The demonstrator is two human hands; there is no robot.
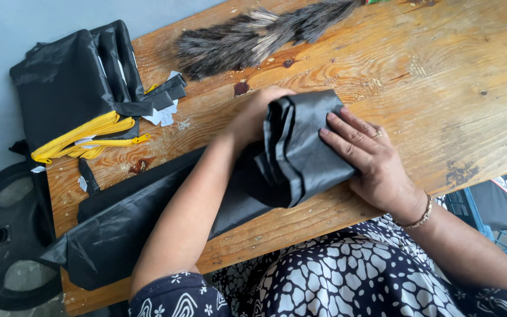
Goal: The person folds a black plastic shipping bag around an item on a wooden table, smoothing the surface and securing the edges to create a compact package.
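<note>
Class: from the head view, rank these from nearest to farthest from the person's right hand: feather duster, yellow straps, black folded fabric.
From the right hand:
1. Black folded fabric: under its fingers.
2. Feather duster: up the table, to the left.
3. Yellow straps: far left edge.

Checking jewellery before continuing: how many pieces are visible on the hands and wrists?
2: a ring on the right hand, a bracelet on its wrist. The left hand is partly hidden by black fabric.

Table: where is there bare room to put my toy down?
The table is bare on its right half, past the right hand and below the feather duster. A small bare patch lies between the duster and the black-and-yellow bag. The left side is crowded: bag, paper scraps, and black fabric under both hands, left hand too.
</note>
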